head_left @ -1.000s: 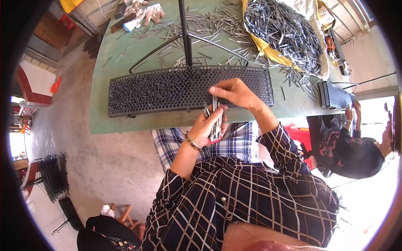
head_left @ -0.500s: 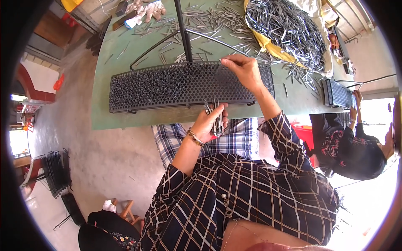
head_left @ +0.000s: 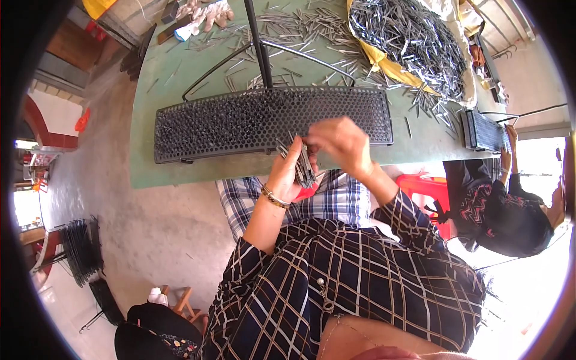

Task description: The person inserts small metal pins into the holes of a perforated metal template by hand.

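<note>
A green work table (head_left: 143, 144) stands on a bare concrete floor (head_left: 174, 222). A black perforated panel (head_left: 270, 123) lies along the near side of the table; its left portion appears densely filled, while its right portion shows open holes. A black post (head_left: 254, 42) with two slanting braces extends from the panel's far edge, across the area of loose metal strips (head_left: 300, 27). At the far right, a yellow-edged sack (head_left: 408, 51) heaped with strips occupies the table; work gloves (head_left: 210, 17) lie at the far left. The left hand (head_left: 284, 175) is closed around a bundle of strips (head_left: 305, 171) in front of the panel's near edge. The right hand (head_left: 345, 147) is just beside the bundle's upper end, fingers drawn together and partly covering the panel; it is blurred, and whether it grips a strip cannot be told. A plaid cloth (head_left: 330, 213) is below the hands. To the right, beyond a red stool (head_left: 427, 191), a co-worker (head_left: 513, 222) has hands at a second panel (head_left: 487, 137).
</note>
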A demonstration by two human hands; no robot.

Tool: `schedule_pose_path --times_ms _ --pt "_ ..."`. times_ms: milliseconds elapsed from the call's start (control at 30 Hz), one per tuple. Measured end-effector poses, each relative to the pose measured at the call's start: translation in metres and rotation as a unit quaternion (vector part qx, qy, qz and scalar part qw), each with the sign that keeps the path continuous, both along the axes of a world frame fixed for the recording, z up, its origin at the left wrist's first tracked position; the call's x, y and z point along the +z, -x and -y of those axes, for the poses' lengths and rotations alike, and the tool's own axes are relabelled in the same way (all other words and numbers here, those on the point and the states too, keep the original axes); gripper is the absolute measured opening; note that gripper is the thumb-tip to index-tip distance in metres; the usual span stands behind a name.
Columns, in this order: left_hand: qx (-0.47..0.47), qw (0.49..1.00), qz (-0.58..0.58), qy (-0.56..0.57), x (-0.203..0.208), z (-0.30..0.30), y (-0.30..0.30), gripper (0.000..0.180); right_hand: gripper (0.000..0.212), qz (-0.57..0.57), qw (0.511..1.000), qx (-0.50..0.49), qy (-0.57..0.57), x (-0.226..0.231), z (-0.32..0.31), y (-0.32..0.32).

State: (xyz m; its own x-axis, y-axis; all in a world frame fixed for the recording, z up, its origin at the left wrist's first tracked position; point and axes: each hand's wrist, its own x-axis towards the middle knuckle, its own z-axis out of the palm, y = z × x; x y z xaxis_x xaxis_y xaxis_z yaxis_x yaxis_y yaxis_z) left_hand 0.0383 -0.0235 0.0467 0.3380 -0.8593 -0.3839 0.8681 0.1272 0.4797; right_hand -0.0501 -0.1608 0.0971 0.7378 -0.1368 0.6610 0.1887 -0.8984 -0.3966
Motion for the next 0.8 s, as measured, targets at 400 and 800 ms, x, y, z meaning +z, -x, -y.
schedule_pose_path --times_ms 400,800 --pt "-0.059 0.989 0.132 -0.040 0.008 -0.009 -0.001 0.016 0.027 -0.209 0.886 -0.018 -0.414 -0.011 -0.008 0.012" --pt "-0.027 0.985 0.151 -0.078 0.003 -0.009 0.011 0.013 0.019 -0.293 0.776 -0.014 -0.558 -0.019 0.002 0.010"
